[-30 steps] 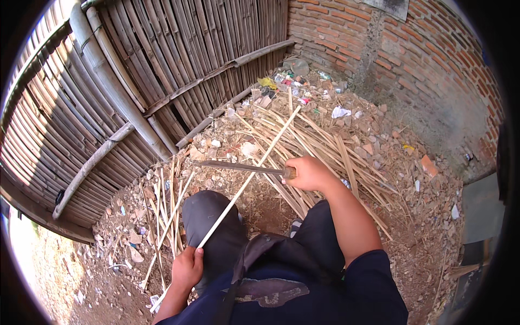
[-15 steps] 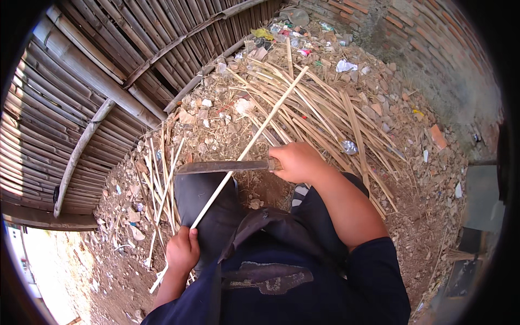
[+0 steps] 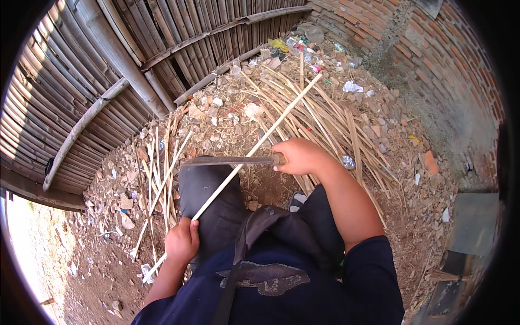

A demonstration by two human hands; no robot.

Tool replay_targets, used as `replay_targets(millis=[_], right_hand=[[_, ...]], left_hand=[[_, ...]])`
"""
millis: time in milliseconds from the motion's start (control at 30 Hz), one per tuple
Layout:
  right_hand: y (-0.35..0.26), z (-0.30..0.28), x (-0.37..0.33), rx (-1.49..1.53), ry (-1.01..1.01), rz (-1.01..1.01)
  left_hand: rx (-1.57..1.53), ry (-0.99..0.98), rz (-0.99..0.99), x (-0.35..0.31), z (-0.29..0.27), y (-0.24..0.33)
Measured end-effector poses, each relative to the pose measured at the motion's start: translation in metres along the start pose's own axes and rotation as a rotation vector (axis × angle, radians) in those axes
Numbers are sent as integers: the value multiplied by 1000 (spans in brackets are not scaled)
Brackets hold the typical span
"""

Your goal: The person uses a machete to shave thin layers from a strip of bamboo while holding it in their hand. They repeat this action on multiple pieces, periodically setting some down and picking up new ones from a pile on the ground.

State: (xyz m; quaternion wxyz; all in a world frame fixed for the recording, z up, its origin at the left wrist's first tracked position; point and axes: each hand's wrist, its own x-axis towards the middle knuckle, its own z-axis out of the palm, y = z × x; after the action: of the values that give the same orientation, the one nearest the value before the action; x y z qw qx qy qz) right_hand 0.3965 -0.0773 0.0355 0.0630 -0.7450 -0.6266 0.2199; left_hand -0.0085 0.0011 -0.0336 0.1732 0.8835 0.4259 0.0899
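Note:
My left hand (image 3: 182,239) is closed around a long pale bamboo strip (image 3: 264,139), low down near my left thigh. The strip slants up and away to the right, and its short lower end sticks out below the hand. My right hand (image 3: 299,157) grips the handle of a machete (image 3: 225,161). Its dark blade points left, lying across the strip above my left knee; the blade appears to touch the strip. Fingers of both hands are partly hidden by their own backs.
Many bamboo strips (image 3: 325,124) lie piled on the rubble ahead and to the right. A smaller bunch of strips (image 3: 157,184) lies by my left leg. A bamboo wall (image 3: 97,108) stands at the left, a brick wall (image 3: 428,59) at the right. Litter (image 3: 303,46) lies in the far corner.
The view has shifted slightly. The machete stays across the bamboo strip, its blade turned a little more edge-on. Both hands keep their grips.

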Motion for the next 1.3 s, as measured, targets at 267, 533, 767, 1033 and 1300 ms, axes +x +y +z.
replay_targets(millis=[267, 533, 767, 1033, 1300], right_hand=[[11, 33, 10, 222, 49, 125], [29, 32, 12, 154, 43, 1], [21, 35, 5, 183, 143, 36], [10, 28, 9, 56, -16, 38], [44, 25, 18, 148, 39, 213]], left_hand=[[12, 35, 12, -1, 8, 1], [35, 77, 38, 0, 17, 4], [81, 73, -7, 2, 11, 13], [132, 81, 14, -1, 10, 13], [156, 140, 52, 1, 10, 12]])
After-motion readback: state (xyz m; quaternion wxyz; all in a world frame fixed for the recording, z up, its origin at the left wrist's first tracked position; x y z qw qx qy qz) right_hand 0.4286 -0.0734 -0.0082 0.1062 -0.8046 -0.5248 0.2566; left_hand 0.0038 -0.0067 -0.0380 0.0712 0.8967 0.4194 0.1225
